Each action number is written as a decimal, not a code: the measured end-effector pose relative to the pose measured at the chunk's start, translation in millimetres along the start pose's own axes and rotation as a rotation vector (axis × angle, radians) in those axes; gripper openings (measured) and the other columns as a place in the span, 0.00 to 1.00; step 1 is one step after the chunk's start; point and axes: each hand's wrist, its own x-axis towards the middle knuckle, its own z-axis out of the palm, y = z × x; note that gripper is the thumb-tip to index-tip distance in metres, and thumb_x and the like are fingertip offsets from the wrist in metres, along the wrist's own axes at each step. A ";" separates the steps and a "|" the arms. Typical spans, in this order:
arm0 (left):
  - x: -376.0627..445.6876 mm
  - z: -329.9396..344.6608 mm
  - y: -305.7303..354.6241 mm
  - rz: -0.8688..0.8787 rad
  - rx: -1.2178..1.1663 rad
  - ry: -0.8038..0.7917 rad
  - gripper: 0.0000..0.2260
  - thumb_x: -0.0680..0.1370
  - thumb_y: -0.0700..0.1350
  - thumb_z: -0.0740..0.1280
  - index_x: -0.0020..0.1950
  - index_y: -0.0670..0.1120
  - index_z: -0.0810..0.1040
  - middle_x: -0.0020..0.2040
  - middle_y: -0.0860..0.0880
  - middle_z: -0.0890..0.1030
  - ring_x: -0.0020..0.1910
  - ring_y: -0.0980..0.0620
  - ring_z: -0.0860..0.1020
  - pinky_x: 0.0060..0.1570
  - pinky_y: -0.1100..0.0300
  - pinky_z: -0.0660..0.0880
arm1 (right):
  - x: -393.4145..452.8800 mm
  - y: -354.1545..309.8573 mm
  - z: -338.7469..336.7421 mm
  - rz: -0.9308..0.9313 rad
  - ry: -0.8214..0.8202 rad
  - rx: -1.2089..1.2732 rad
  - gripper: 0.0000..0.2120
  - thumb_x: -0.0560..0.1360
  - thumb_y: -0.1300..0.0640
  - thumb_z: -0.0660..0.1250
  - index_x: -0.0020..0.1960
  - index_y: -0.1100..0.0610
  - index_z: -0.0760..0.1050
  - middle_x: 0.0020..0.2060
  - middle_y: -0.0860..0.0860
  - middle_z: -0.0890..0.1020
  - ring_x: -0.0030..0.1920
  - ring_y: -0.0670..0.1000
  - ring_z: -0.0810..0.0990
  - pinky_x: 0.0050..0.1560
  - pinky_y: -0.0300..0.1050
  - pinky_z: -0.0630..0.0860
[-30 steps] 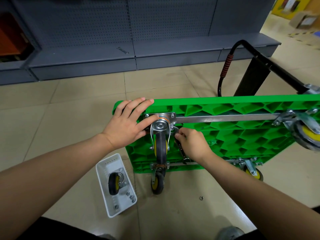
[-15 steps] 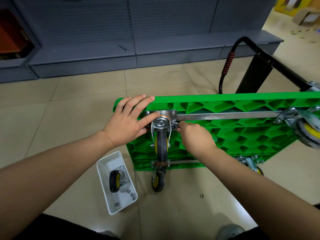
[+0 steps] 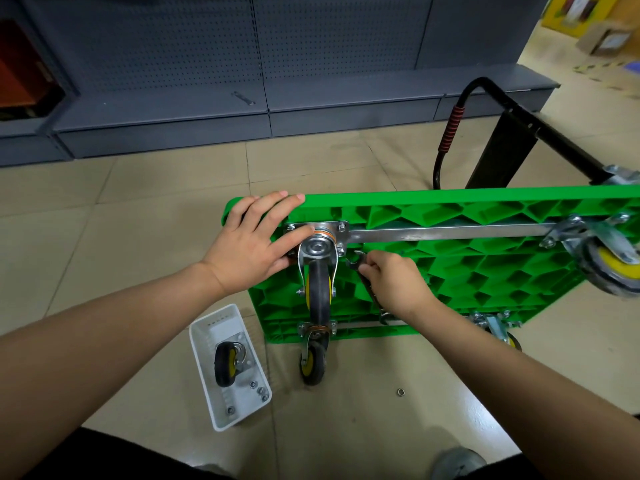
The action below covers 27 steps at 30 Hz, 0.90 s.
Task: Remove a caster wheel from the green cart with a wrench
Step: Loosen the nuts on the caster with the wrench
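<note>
The green cart (image 3: 485, 271) stands tipped on its side, its ribbed underside facing me. A caster wheel (image 3: 319, 285) with a grey tyre and yellow hub is bolted by a steel plate near the cart's upper left corner. My left hand (image 3: 254, 244) lies flat over that corner, thumb against the plate. My right hand (image 3: 391, 282) grips a steel wrench (image 3: 356, 263). The wrench's open jaw sits just right of the plate's lower right bolt.
A white tray (image 3: 207, 348) on the tiled floor at lower left holds a loose caster wheel (image 3: 227, 363) and several nuts. One nut (image 3: 401, 392) lies on the floor. Other casters (image 3: 313, 362) stay on the cart. The black handle (image 3: 450, 133) and grey shelving (image 3: 242, 112) are behind.
My right hand swung the wrench up to the plate's bolt, then drew back down and right, so the wrench jaw shows again beside the bolt. My left hand has stayed put.
</note>
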 end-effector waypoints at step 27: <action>0.8 -0.3 0.7 -0.001 -0.003 0.013 0.29 0.72 0.58 0.74 0.73 0.55 0.74 0.77 0.41 0.67 0.73 0.38 0.67 0.68 0.41 0.63 | 7.7 -22.7 -5.2 -0.221 0.019 -0.364 0.06 0.83 0.55 0.61 0.53 0.57 0.74 0.51 0.61 0.82 0.51 0.65 0.81 0.42 0.51 0.68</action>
